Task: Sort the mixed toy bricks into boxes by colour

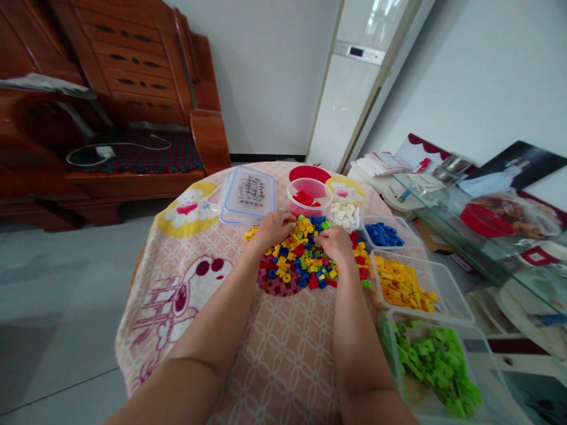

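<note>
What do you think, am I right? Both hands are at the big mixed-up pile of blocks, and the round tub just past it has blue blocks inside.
Not quite: the head view shows red blocks inside the round tub, not blue. The left hand and right hand are indeed at the mixed-up pile.

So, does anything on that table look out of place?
Only mildly: the white bricks sit heaped with no tub visible around them, whereas the blue bricks, yellow bricks and green bricks lie in clear tubs.
</note>
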Tool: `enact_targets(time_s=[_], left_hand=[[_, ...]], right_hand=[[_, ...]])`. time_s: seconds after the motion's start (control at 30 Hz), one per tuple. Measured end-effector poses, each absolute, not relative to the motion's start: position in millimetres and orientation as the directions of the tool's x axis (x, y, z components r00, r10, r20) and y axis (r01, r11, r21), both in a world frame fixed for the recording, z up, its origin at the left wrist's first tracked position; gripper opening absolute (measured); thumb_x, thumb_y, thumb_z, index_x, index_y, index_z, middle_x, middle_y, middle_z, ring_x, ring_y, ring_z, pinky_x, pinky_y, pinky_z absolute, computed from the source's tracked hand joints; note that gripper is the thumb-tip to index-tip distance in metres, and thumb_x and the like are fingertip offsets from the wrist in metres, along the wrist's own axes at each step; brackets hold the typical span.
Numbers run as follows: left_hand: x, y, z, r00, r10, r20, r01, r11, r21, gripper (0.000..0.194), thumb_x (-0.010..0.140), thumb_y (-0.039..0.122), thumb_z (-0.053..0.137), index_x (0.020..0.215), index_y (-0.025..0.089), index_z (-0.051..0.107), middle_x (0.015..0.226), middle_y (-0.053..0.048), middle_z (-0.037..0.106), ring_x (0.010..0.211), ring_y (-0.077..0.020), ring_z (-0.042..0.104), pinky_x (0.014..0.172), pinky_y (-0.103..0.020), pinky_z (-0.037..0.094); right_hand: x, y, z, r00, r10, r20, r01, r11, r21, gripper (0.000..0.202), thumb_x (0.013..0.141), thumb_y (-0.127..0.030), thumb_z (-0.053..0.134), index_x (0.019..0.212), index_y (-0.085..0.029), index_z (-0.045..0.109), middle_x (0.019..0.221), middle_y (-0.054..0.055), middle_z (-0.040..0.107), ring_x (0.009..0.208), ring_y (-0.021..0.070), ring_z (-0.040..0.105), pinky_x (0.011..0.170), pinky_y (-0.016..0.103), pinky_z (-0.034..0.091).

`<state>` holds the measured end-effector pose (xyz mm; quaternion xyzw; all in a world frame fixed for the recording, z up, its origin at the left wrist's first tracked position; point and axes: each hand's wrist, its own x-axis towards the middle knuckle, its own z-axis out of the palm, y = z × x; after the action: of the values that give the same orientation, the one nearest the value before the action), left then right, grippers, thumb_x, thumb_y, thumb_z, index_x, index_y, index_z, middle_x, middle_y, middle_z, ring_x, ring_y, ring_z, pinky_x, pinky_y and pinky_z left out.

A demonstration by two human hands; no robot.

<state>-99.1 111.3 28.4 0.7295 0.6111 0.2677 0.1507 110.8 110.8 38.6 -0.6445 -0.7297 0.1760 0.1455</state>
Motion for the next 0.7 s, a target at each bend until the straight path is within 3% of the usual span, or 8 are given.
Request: enact_targets(time_s=[0.2, 0.4, 0.53, 0.7], left_hand=[[-99.3, 111.2, 29.0, 0.109, 0.973, 0.205, 0.81, -0.207, 0.549, 0.031, 0.086, 0.027, 0.055, 0.099, 0.022, 0.083, 0.102, -0.004, 0.082, 0.097, -0.0232, 0.073, 0.085, -0.029, 0.054], [-99.5, 111.7, 29.6, 0.114, 0.973, 0.2, 0.804, -0.209, 0.556, 0.033, 0.087, 0.027, 0.055, 0.1, 0.021, 0.084, 0.104, -0.006, 0.082, 0.097, -0.0244, 0.074, 0.086, -0.03, 0.055], [-100.1, 112.6, 28.5, 0.119, 0.973, 0.196, 0.813, -0.209, 0.544, 0.033, 0.087, 0.028, 0.055, 0.101, 0.021, 0.084, 0.105, -0.006, 0.082, 0.097, -0.0238, 0.073, 0.086, -0.029, 0.055], [-99.6, 112.4, 28.6, 0.108, 0.977, 0.184, 0.817, -0.193, 0.544, 0.034, 0.087, 0.027, 0.055, 0.105, 0.021, 0.083, 0.106, -0.006, 0.082, 0.099, -0.024, 0.073, 0.087, -0.029, 0.054]], right_hand=[[101.6, 109.2, 39.7, -0.093, 0.995, -0.046, 0.952, 0.075, -0.298, 0.022, 0.088, -0.045, 0.072, 0.084, -0.026, 0.083, 0.087, 0.006, 0.079, 0.092, 0.0229, 0.074, 0.075, 0.028, 0.049], [99.1, 110.6, 37.2, -0.113, 0.993, -0.046, 0.956, 0.096, -0.278, 0.017, 0.086, -0.034, 0.07, 0.086, -0.024, 0.083, 0.091, 0.008, 0.08, 0.096, 0.0245, 0.074, 0.078, 0.029, 0.05], [108.9, 114.7, 31.3, -0.136, 0.991, -0.015, 0.907, 0.118, -0.405, 0.015, 0.081, -0.031, 0.07, 0.085, -0.024, 0.083, 0.082, 0.003, 0.078, 0.087, 0.0216, 0.073, 0.073, 0.027, 0.049], [125.8, 120.1, 22.0, -0.126, 0.992, -0.009, 0.672, 0.079, -0.736, 0.021, 0.076, -0.036, 0.073, 0.087, -0.021, 0.082, 0.06, -0.003, 0.069, 0.059, 0.016, 0.064, 0.057, 0.025, 0.047]])
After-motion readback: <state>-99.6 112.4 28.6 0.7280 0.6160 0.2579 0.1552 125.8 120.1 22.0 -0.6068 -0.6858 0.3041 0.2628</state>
